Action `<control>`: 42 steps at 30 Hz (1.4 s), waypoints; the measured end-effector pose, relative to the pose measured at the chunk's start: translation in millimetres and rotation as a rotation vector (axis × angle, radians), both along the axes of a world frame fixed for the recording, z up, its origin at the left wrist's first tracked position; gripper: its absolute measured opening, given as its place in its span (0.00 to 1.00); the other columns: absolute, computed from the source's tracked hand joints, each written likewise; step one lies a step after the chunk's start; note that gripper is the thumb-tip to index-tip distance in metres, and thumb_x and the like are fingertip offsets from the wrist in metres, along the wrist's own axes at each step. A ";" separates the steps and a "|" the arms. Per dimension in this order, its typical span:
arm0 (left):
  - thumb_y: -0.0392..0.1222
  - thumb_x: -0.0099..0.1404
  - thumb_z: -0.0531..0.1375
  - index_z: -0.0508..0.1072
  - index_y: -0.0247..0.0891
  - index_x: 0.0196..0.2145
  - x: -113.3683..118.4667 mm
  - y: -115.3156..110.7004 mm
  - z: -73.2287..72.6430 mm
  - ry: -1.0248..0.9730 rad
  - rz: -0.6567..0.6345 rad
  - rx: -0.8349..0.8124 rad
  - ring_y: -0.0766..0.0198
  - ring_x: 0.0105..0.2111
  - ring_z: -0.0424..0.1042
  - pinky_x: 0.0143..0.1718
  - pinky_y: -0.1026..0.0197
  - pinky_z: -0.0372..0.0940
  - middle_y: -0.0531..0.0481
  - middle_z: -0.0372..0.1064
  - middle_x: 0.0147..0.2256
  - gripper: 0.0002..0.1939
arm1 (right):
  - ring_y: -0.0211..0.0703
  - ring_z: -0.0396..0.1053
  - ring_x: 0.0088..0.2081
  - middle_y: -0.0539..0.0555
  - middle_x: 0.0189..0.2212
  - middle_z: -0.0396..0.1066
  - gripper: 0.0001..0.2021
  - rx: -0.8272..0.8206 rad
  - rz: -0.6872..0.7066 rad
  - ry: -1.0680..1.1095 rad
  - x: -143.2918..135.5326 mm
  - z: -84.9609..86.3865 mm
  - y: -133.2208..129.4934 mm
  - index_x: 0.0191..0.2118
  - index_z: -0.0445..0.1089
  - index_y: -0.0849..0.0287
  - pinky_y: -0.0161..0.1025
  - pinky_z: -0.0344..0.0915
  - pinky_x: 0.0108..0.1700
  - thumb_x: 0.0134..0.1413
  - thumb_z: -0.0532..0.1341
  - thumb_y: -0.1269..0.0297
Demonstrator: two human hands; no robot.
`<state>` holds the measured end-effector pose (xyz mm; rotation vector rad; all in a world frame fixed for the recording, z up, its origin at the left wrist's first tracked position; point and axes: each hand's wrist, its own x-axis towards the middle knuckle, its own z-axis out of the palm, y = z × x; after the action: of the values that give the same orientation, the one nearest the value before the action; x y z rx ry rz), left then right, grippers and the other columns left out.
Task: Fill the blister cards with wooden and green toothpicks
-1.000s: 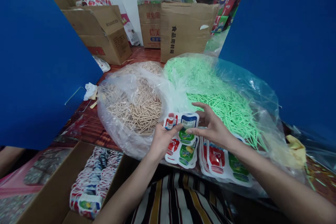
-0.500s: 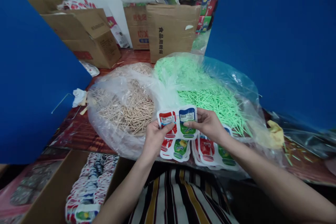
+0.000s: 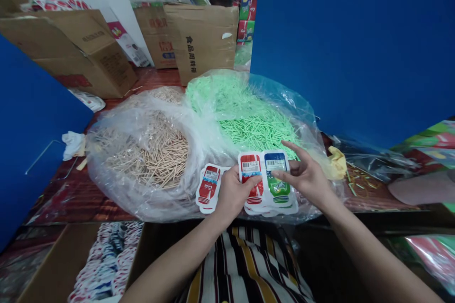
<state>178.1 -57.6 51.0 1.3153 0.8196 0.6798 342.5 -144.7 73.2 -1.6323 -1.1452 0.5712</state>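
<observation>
A flat white-edged double packet, with a red bottle-shaped half and a blue-and-green "Sprite" half, lies face up between my hands. My left hand pinches its left edge, thumb across the red half. On the other edge, the thumb of my right hand rests on the green half, with the index finger raised and the remaining fingers partly hidden behind. Directly beneath is a stack of similar packets, its edges showing below. Partly covered by my left hand, another pile of packets with a red "Cola" face sits to the left.
Behind the packets, clear plastic bags hold brown sticks and bright green sticks. An open carton of stacked packets stands lower left. Cardboard boxes line the back. Blue panels flank the table; a yellow scrap lies right.
The view has turned right. Both hands have carried the double packet from above the gap between the piles onto the right-hand stack. My right index finger has lifted away.
</observation>
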 end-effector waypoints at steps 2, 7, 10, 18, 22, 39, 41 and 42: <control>0.47 0.50 0.67 0.72 0.37 0.40 1.6 -0.4 -10.5 0.208 0.010 0.159 0.57 0.32 0.73 0.32 0.60 0.64 0.47 0.76 0.31 0.20 | 0.34 0.55 0.15 0.42 0.15 0.58 0.33 -0.114 -0.064 -0.209 0.7 -13.6 -6.3 0.59 0.58 0.55 0.33 0.54 0.17 0.47 0.65 0.54; 0.52 0.52 0.64 0.65 0.39 0.46 1.8 -1.6 -22.8 0.553 0.012 0.411 0.59 0.25 0.70 0.26 0.63 0.55 0.52 0.71 0.24 0.26 | 0.38 0.63 0.23 0.50 0.27 0.65 0.30 -0.237 -0.185 -0.560 3.6 -34.1 -13.8 0.58 0.61 0.54 0.37 0.62 0.27 0.50 0.61 0.49; 0.53 0.53 0.64 0.63 0.40 0.46 3.7 -5.4 -26.1 0.556 0.008 0.357 0.62 0.22 0.67 0.23 0.65 0.52 0.56 0.68 0.21 0.26 | 0.43 0.67 0.31 0.56 0.38 0.65 0.29 -0.222 -0.179 -0.602 8.6 -40.4 -15.5 0.57 0.63 0.53 0.40 0.66 0.34 0.50 0.61 0.48; 0.52 0.63 0.55 0.69 0.39 0.34 -39.6 21.9 -38.6 0.775 0.276 0.659 0.60 0.31 0.69 0.35 0.61 0.59 0.51 0.68 0.28 0.13 | 0.37 0.65 0.28 0.55 0.38 0.66 0.22 0.088 -0.438 -0.265 18.4 -54.2 -21.8 0.50 0.68 0.56 0.36 0.66 0.27 0.49 0.64 0.55; 0.52 0.59 0.59 0.69 0.36 0.38 -70.3 40.2 -51.3 1.108 0.265 0.692 0.53 0.41 0.69 0.40 0.57 0.60 0.42 0.69 0.39 0.17 | 0.38 0.67 0.28 0.56 0.36 0.70 0.17 0.213 -0.476 -0.160 23.7 -54.6 -17.1 0.47 0.71 0.59 0.36 0.65 0.28 0.50 0.63 0.59; 0.45 0.59 0.59 0.72 0.36 0.23 -89.2 44.2 -60.3 0.852 0.494 0.475 0.64 0.23 0.65 0.27 0.64 0.55 0.51 0.69 0.21 0.12 | 0.41 0.68 0.28 0.55 0.27 0.72 0.05 0.386 -0.366 -0.612 37.9 -34.4 14.7 0.34 0.74 0.61 0.38 0.65 0.32 0.48 0.65 0.69; 0.47 0.62 0.56 0.73 0.36 0.23 -89.6 39.8 -59.9 0.826 0.473 0.532 0.64 0.23 0.64 0.27 0.64 0.55 0.51 0.68 0.20 0.15 | 0.42 0.69 0.29 0.56 0.27 0.73 0.05 0.406 -0.366 -0.631 38.0 -31.5 16.9 0.34 0.74 0.61 0.38 0.66 0.34 0.48 0.65 0.69; 0.47 0.63 0.55 0.73 0.36 0.24 -89.7 38.1 -59.2 0.833 0.455 0.564 0.64 0.23 0.64 0.27 0.64 0.55 0.50 0.68 0.21 0.16 | 0.42 0.70 0.29 0.55 0.28 0.73 0.05 0.421 -0.359 -0.635 37.1 -30.3 17.9 0.34 0.74 0.61 0.38 0.66 0.35 0.47 0.65 0.70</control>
<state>88.4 -19.5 -8.2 1.9952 1.7219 0.7443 379.6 -126.8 42.8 -1.6224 -1.2612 -0.4316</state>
